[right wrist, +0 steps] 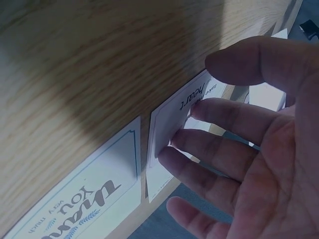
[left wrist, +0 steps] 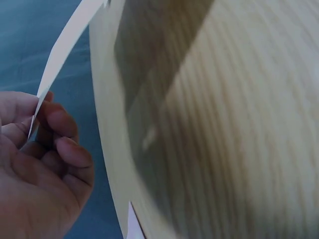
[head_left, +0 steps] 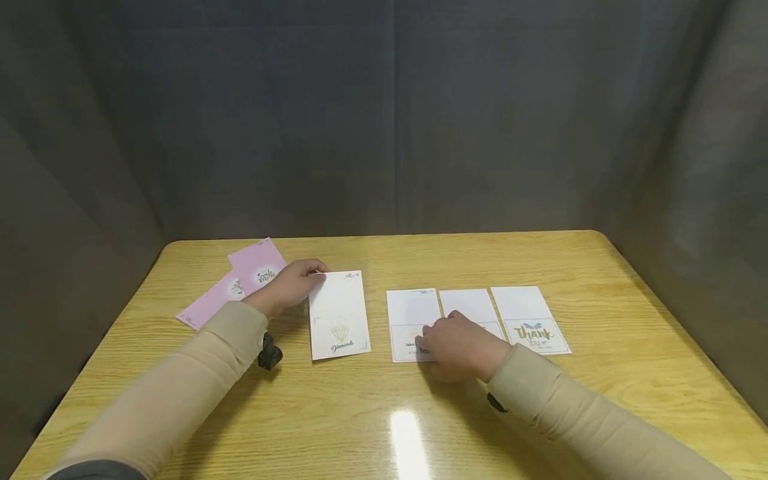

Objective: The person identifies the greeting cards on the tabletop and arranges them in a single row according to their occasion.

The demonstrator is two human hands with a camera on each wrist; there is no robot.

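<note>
My left hand [head_left: 294, 285] pinches a white card [head_left: 339, 307] with a gold diamond and the word "Diamonds", at its upper left corner. In the left wrist view this card [left wrist: 62, 55] appears nearly edge-on between thumb and fingers, tilted above the table. My right hand [head_left: 459, 347] is over the left and middle cards of a row of three white cards. In the right wrist view its loosely bent fingertips [right wrist: 172, 154] are right at a card reading "heart" [right wrist: 164, 124]. A "Thank you very much" card [right wrist: 89, 199] lies beside it.
Two pink cards [head_left: 204, 303] overlap at the left of the wooden table [head_left: 336, 427]. The row's right card [head_left: 522, 307] reads "Thank you". A dark curtain [head_left: 384, 133] hangs behind the table.
</note>
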